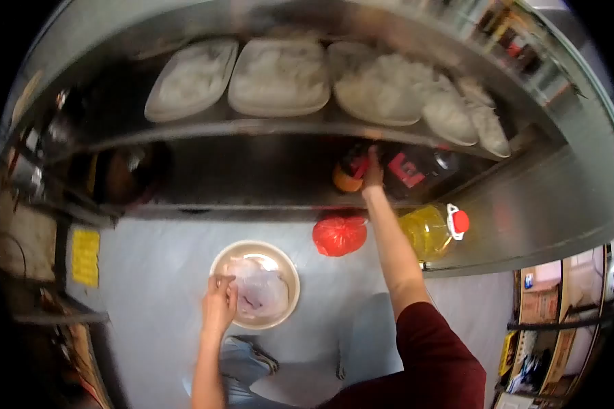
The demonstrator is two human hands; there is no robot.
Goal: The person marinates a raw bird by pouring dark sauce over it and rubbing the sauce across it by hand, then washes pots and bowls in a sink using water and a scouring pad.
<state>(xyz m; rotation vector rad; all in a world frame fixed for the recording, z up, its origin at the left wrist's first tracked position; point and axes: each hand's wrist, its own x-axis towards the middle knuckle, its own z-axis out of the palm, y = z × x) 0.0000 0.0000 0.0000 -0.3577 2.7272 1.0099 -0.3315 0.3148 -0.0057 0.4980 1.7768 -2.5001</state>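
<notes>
A round cream bowl (295, 300) stands on the grey surface below the shelves. Inside it lies pale, translucent, wet-looking stuff (262, 290) whose kind I cannot tell. My left hand (220, 300) is at the bowl's left edge, its fingers curled over the rim. My right hand (373, 174) reaches up into the dark lower shelf. It is closed against a bottle (348, 178) with a red label and an orange lower part; blur and shadow hide part of the grip. Just right of that hand is another dark container with a red label (406, 169).
A red plastic bag (340, 236) and a jug of yellow oil (427, 232) with a red cap sit near my right forearm. Several white trays (280, 109) of pale food fill the upper shelf. A yellow object (85, 258) lies at left; stocked shelves (559, 300) stand at right.
</notes>
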